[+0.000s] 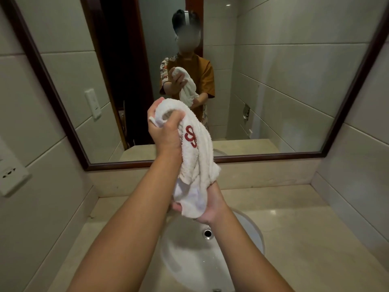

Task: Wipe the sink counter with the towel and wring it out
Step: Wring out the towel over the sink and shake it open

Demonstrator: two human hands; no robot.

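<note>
**Colours at the sink**

The towel (pixel 195 157) I hold is white terry with a red embroidered emblem (pixel 191 137). Below it, my sink basin (pixel 189 260) is white, set in a pale beige marble counter (pixel 305 228). The mirror (pixel 273 81) has a dark brown frame; my reflected shirt (pixel 205 76) is mustard-orange with patterned panels.

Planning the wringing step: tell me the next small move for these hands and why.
Probably twist the hands in opposite directions. The left hand grips the top of the white towel and the right hand grips its lower end, the bunched towel hanging between them directly above the sink basin, so squeezed water would fall there.
</note>
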